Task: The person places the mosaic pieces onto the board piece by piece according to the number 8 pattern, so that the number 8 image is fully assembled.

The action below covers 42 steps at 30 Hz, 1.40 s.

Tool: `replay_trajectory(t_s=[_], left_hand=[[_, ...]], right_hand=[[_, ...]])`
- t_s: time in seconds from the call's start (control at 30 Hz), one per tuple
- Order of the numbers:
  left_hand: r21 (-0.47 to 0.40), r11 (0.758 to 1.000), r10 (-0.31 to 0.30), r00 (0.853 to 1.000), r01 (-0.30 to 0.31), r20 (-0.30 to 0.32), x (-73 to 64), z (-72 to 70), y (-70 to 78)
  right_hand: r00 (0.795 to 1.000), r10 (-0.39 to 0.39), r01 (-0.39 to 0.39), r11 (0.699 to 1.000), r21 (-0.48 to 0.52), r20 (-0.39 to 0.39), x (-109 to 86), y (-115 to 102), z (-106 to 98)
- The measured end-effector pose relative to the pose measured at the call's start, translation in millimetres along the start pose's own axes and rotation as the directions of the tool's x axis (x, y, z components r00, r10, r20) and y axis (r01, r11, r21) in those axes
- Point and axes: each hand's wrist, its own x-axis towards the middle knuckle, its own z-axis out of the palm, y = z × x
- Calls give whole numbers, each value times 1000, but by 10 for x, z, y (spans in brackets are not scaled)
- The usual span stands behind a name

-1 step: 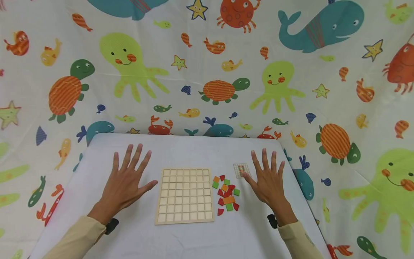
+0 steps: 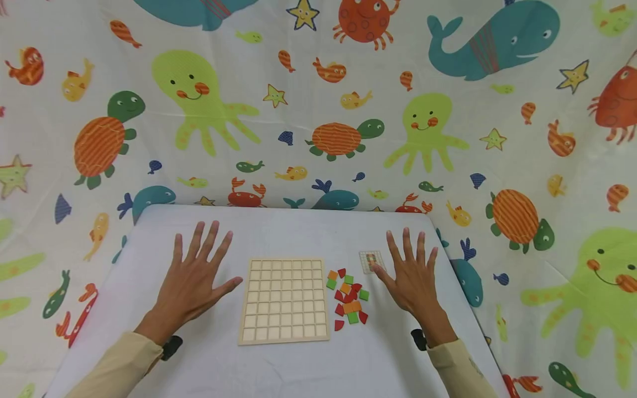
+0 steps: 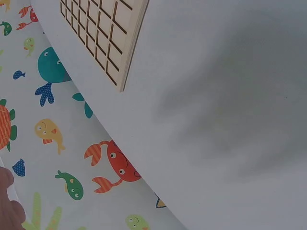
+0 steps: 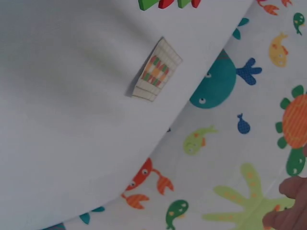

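My left hand (image 2: 191,284) is spread with straight fingers over the white table, left of a square wooden grid board (image 2: 283,301). It holds nothing. On the right, my right hand (image 2: 414,279) is spread the same way and also holds nothing. Its thumb overlaps the edge of a small pattern card (image 2: 368,258) in the head view; the right wrist view shows the card (image 4: 156,71) lying apart from the fingers (image 4: 288,211). Small flat red, green and orange pieces (image 2: 352,307), some squares and some with a curved edge, lie loosely between board and card. The board's compartments contain no pieces.
The white table (image 2: 283,232) ends at a far edge in front of a hanging cloth (image 2: 318,72) printed with sea animals. The cloth also shows past the table's left and right edges. Soft hand shadows fall on the tabletop in both wrist views.
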Motion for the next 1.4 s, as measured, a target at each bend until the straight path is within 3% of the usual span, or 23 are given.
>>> replay_trajectory(t_s=[0.2, 0.33, 0.43, 0.57, 0.7, 0.83, 0.97, 1.03, 1.13, 1.4], left_hand=[[-12, 1000, 0, 1000, 0, -2, -7, 10, 3], [-88, 996, -9, 994, 0, -106, -19, 26, 54], [-219, 976, -49, 979, 5, -198, -33, 53, 128], [-422, 904, -166, 966, 69, -200, -92, 152, 244], [-568, 803, -277, 957, 180, -89, -234, 354, 345], [-651, 721, -305, 952, 238, 11, -407, 603, 406], [-691, 673, -308, 949, 264, 62, -564, 842, 453], [-691, 669, -314, 947, 274, 72, -632, 940, 482], [-687, 670, -319, 945, 281, 75, -707, 1039, 527], [-636, 710, -326, 942, 303, 84, -748, 1111, 615]], right_hand=[[1000, 8, -7, 999, 46, -17, 10, -5, 34], [997, 30, -19, 986, 164, -66, 13, -26, 112], [993, 70, -39, 957, 289, -99, 18, -55, 197], [988, 141, -98, 891, 443, -63, 19, -121, 316], [983, 184, -168, 823, 542, 25, 2, -185, 461], [973, 211, -227, 775, 590, 97, -27, -231, 632], [948, 256, -316, 731, 605, 186, -63, -246, 810], [932, 278, -361, 717, 596, 231, -83, -247, 886], [918, 297, -396, 726, 562, 264, -115, -251, 967], [903, 323, -426, 752, 503, 283, -148, -254, 1061]])
